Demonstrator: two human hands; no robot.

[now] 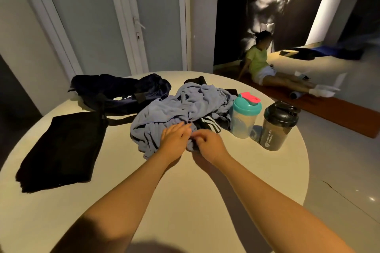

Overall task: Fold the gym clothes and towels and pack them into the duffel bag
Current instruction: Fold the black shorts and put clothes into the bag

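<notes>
Pinching towel w/ R hand, L hand flat atop; heap runs near-left to far-right

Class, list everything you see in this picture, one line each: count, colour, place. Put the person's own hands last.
table: one, cream, beneath everything
duffel bag: one, dark navy, table's far left
folded garment: one, black, table's left
towel: one, blue-grey, crumpled at centre
striped garment: one, black and white, partly under towel
teal-lidded shaker: one, pink cap, right of towel
black shaker: one, black, rightmost on table
seated person: one, green top, floor beyond table
left hand: one, resting on towel
right hand: one, pinching towel's near edge
</notes>
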